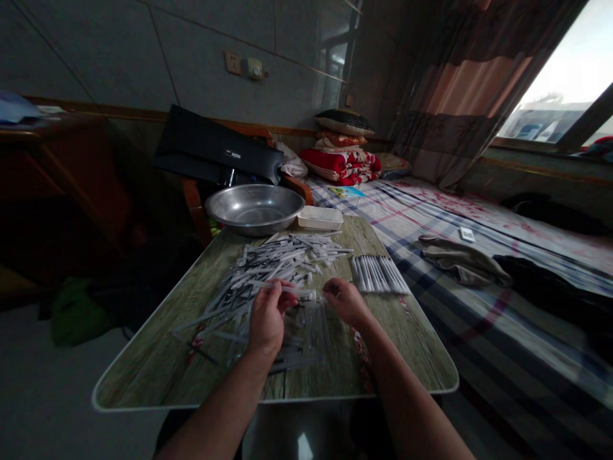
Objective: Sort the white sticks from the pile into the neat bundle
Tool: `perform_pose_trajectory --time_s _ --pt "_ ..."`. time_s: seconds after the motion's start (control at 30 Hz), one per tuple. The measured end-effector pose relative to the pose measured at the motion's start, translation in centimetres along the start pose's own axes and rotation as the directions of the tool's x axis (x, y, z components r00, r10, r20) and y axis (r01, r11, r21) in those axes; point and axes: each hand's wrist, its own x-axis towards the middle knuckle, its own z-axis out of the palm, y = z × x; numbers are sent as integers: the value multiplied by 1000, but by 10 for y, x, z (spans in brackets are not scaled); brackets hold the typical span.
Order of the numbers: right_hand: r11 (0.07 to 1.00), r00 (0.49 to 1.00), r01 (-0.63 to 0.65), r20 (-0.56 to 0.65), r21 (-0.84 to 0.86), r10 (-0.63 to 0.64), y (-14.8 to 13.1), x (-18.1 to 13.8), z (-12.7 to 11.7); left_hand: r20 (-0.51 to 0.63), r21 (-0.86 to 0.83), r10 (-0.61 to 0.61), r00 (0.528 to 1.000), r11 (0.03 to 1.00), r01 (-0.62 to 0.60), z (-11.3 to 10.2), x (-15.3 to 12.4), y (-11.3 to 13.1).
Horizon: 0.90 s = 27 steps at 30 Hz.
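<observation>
A pale, slender tube (pixel 301 292), perhaps a pen barrel, lies across the fingers of my left hand (pixel 268 317), which is closed on it. Its right end points towards my right hand (pixel 345 300), whose fingertips are pinched together a short way off. Whatever sits in that pinch is too small to make out. Under and beyond my hands spreads a loose pile of thin white and grey pen-like sticks (pixel 272 259). More clear tubes (pixel 313 326) lie between my wrists. Right of my right hand, several white sticks with dark far ends (pixel 379 275) lie side by side in a neat row.
The wood-patterned table (pixel 143 377) has a pale rim. At its far end stand a wide metal basin (pixel 256 207) and a white plastic tray (pixel 320 218). A bed with a checked sheet (pixel 407 223) adjoins the right side, with a grey-brown cloth (pixel 462 260) on it.
</observation>
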Motion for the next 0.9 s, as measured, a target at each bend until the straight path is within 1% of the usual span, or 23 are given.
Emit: perform_pose_trajectory --time_s 0.07,0.17,0.27,0.37,0.43,0.47,0.53,0.57,0.6,0.63,0.7,0.73,0.8,0.83,0.9 --pt "986 1000 9 9 -167 -8 5 1 0 1 -11 0 1000 1000 0 -1 1 0" --pt "955 997 20 78 -296 4 6 0 2 9 5 20 1000 1000 -20 -1 0 1" --pt "936 992 13 125 -351 34 5 0 3 2 1 45 999 999 -45 0 -1 1" --pt "944 991 24 135 -328 22 6 1 3 -3 6 46 999 999 -46 1 -1 1" --pt "973 993 9 120 -229 19 8 2 0 -8 17 35 999 999 -35 0 0 1" --pt "989 995 -12 101 -150 27 9 3 -1 -11 21 29 1000 999 -29 0 0 0" --pt "995 996 -70 55 68 67 11 4 -4 -18 26 23 1000 999 -22 -1 1 -1" --pt "974 996 -93 32 207 88 11 4 -6 -21 27 23 999 999 -23 -1 1 -1" --pt "929 994 -104 14 356 106 10 4 -8 -27 29 25 999 999 -24 -1 1 -1" --pt "858 993 -105 3 503 120 9 4 -10 -35 31 25 999 999 -23 -2 1 -1" --pt "672 990 -89 -11 735 143 5 3 -15 -48 33 19 999 999 -17 -1 1 -1" --pt "582 988 -79 -15 810 155 3 2 -17 -52 31 14 999 999 -13 -1 1 0" --pt "445 984 -62 -21 893 179 0 2 -20 -50 10 8 999 1000 -8 0 1 1" --pt "401 982 -52 -27 915 189 -1 1 -21 -46 -10 6 999 1000 -7 0 1 1" --pt "350 980 -35 -37 936 196 -2 1 -23 -46 -61 -1 999 998 -2 0 2 1"
